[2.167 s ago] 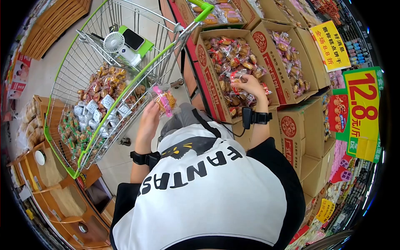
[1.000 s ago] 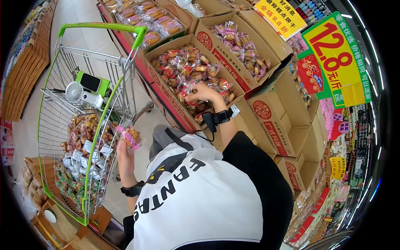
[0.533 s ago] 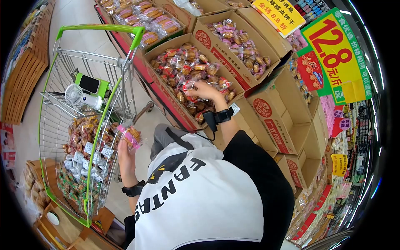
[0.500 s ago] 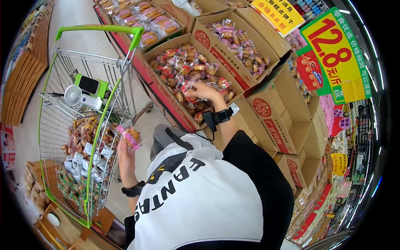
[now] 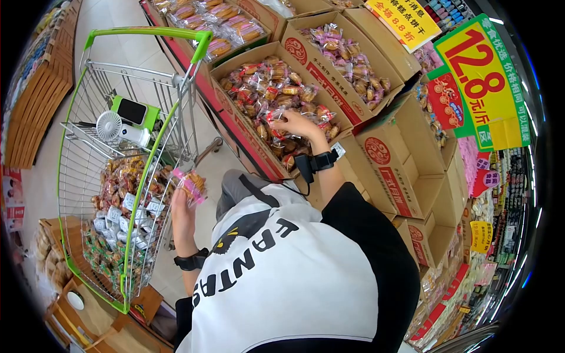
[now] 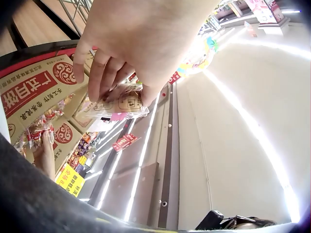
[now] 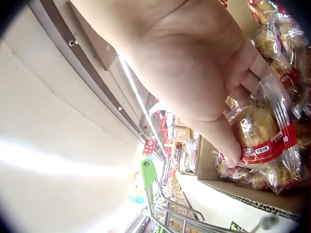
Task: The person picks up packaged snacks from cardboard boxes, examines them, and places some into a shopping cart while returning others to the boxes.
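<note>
In the head view my left hand (image 5: 184,206) grips a clear pack of pastry with a pink label (image 5: 192,186), held between the cart and my body. The left wrist view has the thumb and fingers on either side of this pack (image 6: 124,103). My right hand (image 5: 299,126) reaches over an open cardboard box (image 5: 235,130) full of small wrapped mooncakes (image 5: 259,82). Between its thumb and fingers it pinches one mooncake in clear film with a red band (image 7: 260,131), as the right wrist view reveals. Others lie close beneath and beside it.
A green-edged shopping cart (image 5: 136,203) stands on the left, loaded with wrapped snacks (image 5: 120,182); a small white fan (image 5: 108,126) and a phone (image 5: 132,111) sit at its handle end. More cardboard boxes (image 5: 406,170) line the right, under a yellow-green price sign (image 5: 479,82).
Since the earliest frame the head view has turned, moving the cart and boxes across it. Both hands keep hold of their packs; over the last half second the scene shifts only slightly.
</note>
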A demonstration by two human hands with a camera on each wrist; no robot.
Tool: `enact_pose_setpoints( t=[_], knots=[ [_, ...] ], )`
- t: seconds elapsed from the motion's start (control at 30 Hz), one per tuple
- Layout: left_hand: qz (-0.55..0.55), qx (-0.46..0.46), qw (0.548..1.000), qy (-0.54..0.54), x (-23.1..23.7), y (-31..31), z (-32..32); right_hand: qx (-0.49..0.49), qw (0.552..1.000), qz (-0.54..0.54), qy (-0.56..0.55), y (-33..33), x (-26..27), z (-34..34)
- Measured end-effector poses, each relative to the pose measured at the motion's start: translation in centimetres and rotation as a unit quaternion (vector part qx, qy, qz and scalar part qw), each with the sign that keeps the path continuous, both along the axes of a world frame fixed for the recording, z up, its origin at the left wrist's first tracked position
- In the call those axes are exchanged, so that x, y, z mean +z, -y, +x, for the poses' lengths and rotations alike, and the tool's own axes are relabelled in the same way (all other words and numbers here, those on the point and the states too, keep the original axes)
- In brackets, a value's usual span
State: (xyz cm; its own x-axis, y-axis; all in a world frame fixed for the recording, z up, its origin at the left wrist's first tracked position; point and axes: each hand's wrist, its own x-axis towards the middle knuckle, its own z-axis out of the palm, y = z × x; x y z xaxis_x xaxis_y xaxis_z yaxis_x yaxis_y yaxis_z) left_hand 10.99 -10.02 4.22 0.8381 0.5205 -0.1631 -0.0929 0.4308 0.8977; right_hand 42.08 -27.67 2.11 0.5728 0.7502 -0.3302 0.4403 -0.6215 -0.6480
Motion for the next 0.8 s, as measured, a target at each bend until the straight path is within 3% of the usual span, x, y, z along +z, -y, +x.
enact_pose_setpoints(
  t=[0.1,0.57,0.8],
  knots=[
    [0.003,-0.007,1.0,0.0,-0.2,-0.1,0.0,0.017,0.999,-0.037,-0.005,-0.1,-0.2,0.1],
    [0.0,-0.008,1.0,-0.006,-0.4,-0.1,0.2,0.023,0.999,0.038,0.018,0.2,-2.3,0.2],
    [-0.006,-0.019,1.0,0.001,-0.7,-0.3,0.3,0.001,1.0,0.002,0.027,0.3,-1.4,-0.1]
  ],
)
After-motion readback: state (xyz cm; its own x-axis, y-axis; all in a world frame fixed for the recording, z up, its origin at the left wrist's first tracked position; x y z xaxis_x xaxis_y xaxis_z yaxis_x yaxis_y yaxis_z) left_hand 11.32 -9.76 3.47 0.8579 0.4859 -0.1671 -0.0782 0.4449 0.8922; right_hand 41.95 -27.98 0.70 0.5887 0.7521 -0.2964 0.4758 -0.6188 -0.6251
